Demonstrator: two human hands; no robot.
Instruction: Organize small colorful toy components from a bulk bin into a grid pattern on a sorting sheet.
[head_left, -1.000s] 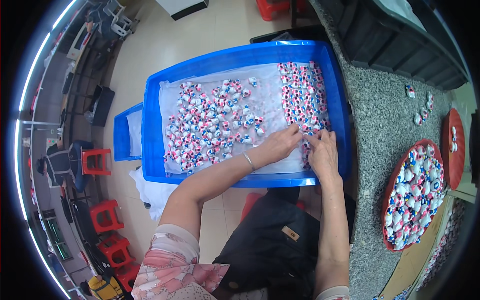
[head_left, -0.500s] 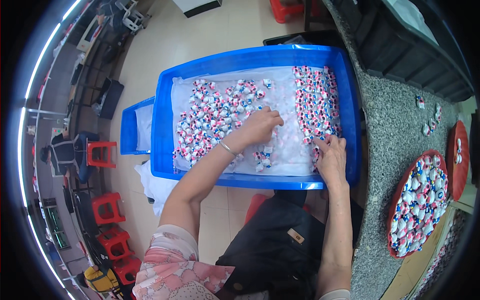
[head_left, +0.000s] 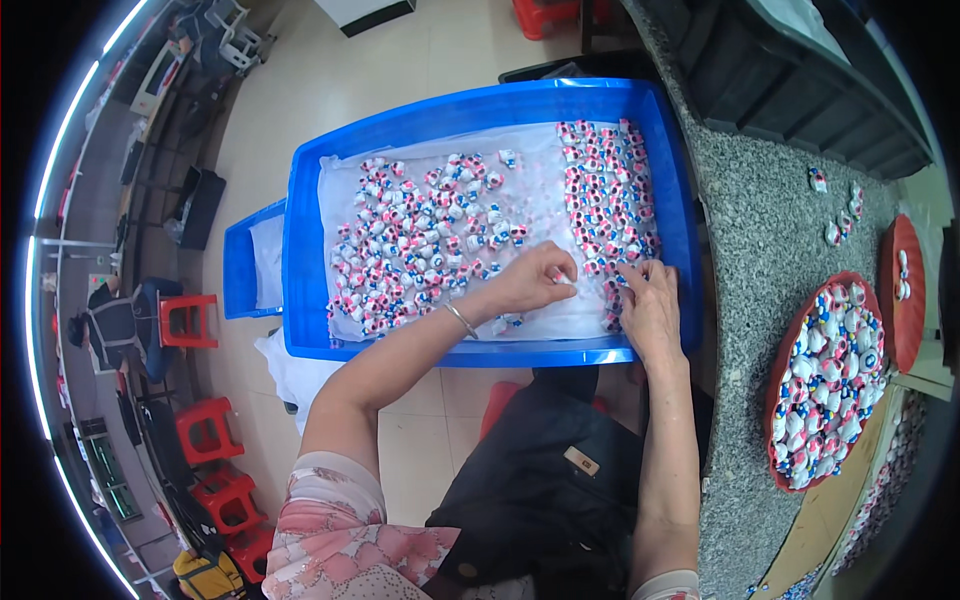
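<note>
Working over blue tray [head_left: 690,250], landmark for all positions below. Left hand [head_left: 530,283] at near-middle of tray floor, fingers curled together, tips pinching one small white piece [head_left: 566,281] at their right end. Right hand [head_left: 650,305] at near-right corner of tray, palm down, fingers [head_left: 640,272] slightly spread and pressed flat onto lining sheet [head_left: 540,190], tips touching lowest pieces of sorted block [head_left: 605,195].

Key relation: sorted block runs along right wall of tray, long axis from near rim to far rim, rows packed touching. Open end of block at near side, just beyond right fingertips and just right of pinched piece. Pinched piece between the two hands, closer to left fingertips (held) yet only a short gap from right fingertips. Left hand thus nearer to loose heap [head_left: 420,235], which fills left and centre of tray floor, scattered, no common axis; right hand nearer to block.

Long axis of pinched piece: cannot tell, mostly hidden by fingertips.

Outside tray, to right: speckled counter [head_left: 760,230], red dish [head_left: 780,380] heaped with similar pieces, well apart from both hands. Smaller blue bin [head_left: 238,262] touching left wall of tray.
</note>
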